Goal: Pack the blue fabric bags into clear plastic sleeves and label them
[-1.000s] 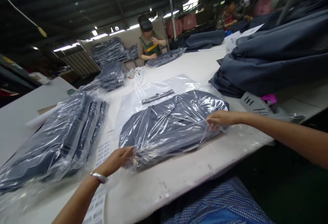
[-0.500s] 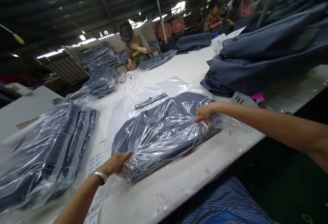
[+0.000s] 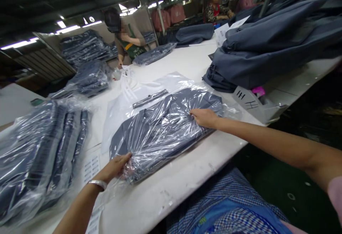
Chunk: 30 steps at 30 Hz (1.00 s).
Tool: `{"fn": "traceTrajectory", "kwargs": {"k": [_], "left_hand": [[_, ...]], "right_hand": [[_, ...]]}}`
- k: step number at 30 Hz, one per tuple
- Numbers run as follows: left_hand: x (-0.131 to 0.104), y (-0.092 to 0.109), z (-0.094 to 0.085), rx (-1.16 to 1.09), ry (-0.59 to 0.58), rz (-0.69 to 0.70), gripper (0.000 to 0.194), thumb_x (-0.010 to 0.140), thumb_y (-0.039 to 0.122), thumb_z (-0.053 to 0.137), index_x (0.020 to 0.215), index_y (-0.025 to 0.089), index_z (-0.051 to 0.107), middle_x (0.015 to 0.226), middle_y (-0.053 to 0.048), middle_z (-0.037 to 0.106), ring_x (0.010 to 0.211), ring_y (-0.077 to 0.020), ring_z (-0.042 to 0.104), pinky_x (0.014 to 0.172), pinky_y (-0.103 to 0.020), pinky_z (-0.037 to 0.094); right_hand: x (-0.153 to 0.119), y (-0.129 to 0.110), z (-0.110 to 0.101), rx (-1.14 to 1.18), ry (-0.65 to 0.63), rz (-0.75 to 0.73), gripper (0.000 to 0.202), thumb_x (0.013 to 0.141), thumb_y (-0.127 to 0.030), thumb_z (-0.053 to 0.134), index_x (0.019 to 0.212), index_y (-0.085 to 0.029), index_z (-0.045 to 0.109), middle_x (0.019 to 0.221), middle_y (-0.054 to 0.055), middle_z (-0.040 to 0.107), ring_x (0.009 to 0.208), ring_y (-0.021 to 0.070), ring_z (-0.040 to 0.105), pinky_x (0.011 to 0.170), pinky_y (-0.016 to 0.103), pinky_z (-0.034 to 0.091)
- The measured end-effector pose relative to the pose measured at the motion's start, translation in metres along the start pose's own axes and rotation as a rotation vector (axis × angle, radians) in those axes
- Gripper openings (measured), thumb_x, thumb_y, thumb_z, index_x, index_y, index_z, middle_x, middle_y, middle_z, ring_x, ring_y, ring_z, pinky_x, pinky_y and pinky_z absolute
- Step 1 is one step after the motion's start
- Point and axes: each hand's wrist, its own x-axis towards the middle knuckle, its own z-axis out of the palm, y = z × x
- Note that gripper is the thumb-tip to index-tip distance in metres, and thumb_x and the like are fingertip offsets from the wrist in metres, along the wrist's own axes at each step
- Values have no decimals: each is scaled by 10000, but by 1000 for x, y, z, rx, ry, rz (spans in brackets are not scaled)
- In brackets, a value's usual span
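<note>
A folded blue-grey garment (image 3: 157, 123) lies inside a clear plastic bag (image 3: 162, 141) in front of me on the white table. My left hand (image 3: 117, 165), with a silver bracelet on the wrist, grips the bag's near left corner, thumb on top and the other fingers partly hidden beneath the film. At the right part of the bag, my right hand (image 3: 204, 117) pinches the film on top, pulling creases toward its fingertips. Just beyond the garment, a dark flat strip (image 3: 150, 98) rests on a sheet of clear plastic (image 3: 117, 114).
Bagged garments (image 3: 34, 148) are stacked at my left, beside a sheet of printed labels (image 3: 91, 166). Loose blue-grey garments (image 3: 256, 57) are heaped at the right, behind a marked white box (image 3: 248, 102). Across the table (image 3: 187, 59) stands a co-worker (image 3: 130, 41).
My right hand has shifted left over the bag and now pinches the film on top. My left hand keeps its corner grip. The whole view has swung slightly.
</note>
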Motion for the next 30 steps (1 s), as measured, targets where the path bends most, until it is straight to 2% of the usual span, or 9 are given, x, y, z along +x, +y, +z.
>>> {"fn": "traceTrajectory", "kwargs": {"k": [4,7,10,14,20,24,26,28,30], "left_hand": [[2,-7,-2,33,-31,44,648,575,838,580,702,205,525,528,30,588,493,-147,515,488,-277,448],[6,-15,-6,196,-13,167,625,699,819,464,729,200,540,571,4,629,463,-137,488,461,-267,427],[3,-18,-10,340,59,281,592,780,771,396,728,203,554,611,-6,651,472,-140,489,429,-243,354],[-9,-15,-20,451,191,371,503,783,676,524,618,202,563,538,32,555,529,-126,480,530,-235,337],[-16,-12,-41,596,376,409,432,809,612,547,635,221,602,523,32,541,521,-130,475,581,-255,305],[-17,-9,-43,640,493,417,428,858,587,486,677,222,616,576,-5,594,591,-162,534,619,-268,317],[-22,-7,-40,638,493,423,467,909,572,386,734,220,637,637,-23,645,628,-173,577,640,-275,347],[-30,-4,-35,629,438,438,522,947,550,276,814,224,660,707,-28,690,667,-177,616,666,-282,387],[-40,0,-28,624,367,458,478,927,567,331,892,233,671,791,-25,720,733,-183,641,700,-287,421]], "right_hand": [[-5,16,18,58,128,-28,297,972,-325,424,1209,-211,563,1153,62,676,966,206,637,795,279,441],[-5,19,24,69,168,-29,286,975,-367,423,1155,-214,586,1122,59,682,939,208,641,770,279,432],[-6,19,27,83,198,-39,277,967,-370,427,1110,-211,603,1074,66,691,886,216,647,716,283,419],[-1,26,34,113,198,-45,272,937,-390,450,1086,-234,615,1013,45,699,818,207,645,658,281,398],[6,36,41,142,168,-39,272,904,-425,470,1048,-251,621,883,12,696,713,173,624,587,265,367],[6,37,42,160,178,-36,275,896,-437,472,1023,-247,626,891,16,701,707,175,625,579,266,363],[6,37,43,172,182,-33,279,895,-440,471,1021,-247,629,882,18,702,707,180,628,575,269,361],[7,37,44,174,186,-35,283,891,-443,476,1024,-248,632,881,20,702,708,184,630,573,272,360],[7,37,45,171,184,-30,285,888,-446,481,1030,-252,634,888,18,703,706,185,630,572,275,360]]}}
